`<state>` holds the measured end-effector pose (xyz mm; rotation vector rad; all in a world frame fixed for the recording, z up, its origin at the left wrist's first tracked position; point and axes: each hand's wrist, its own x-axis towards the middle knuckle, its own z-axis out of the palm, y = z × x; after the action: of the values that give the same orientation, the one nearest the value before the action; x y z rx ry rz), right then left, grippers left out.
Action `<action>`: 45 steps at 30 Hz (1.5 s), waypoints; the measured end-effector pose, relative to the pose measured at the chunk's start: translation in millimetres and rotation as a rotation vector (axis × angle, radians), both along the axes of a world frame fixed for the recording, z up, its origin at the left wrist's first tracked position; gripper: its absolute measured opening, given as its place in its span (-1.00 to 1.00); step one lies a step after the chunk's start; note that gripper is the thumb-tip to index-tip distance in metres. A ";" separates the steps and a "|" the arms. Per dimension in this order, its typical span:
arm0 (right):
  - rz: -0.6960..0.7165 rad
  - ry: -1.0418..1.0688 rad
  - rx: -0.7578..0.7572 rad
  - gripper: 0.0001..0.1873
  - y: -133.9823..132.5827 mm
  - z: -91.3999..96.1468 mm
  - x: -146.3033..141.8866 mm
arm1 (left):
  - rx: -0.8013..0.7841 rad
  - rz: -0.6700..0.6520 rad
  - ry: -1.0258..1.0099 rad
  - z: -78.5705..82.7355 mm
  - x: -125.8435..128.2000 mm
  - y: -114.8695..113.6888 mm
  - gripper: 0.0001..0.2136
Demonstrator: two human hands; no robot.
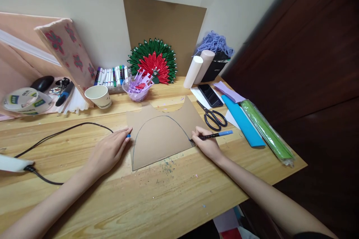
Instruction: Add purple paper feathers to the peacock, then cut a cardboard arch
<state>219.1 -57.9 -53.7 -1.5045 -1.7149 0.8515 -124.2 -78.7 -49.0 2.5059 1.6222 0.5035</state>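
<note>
My right hand [206,142] is closed around a black-and-blue marker [215,134], its tip touching the brown cardboard [161,138]. A dark arch is drawn across that sheet, and the line ends at the tip near the right edge. The cardboard's far edge has a curved notch cut out. At the left edge rests my left hand [113,147], with a small blue marker cap [128,135] showing between its thumb and fingers. Black-handled scissors [213,118] lie just beyond my right hand.
A phone [209,95], blue paper [244,121] and a green packet [266,130] lie right. Behind stand a paper cup [98,96], markers [112,76], a bowl of purple strips [137,87] and a red-green fan ornament [153,61]. A black cable [70,126] runs left.
</note>
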 end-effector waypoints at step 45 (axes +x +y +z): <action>0.561 0.293 -0.256 -0.91 -29.2 12.0 -89.5 | -0.029 -0.022 -0.058 0.7 2.9 -4.4 -0.63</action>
<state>129.6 -87.1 -41.7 -0.9784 -1.8741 1.5473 -121.3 -83.1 -48.2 2.4621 1.5680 0.5414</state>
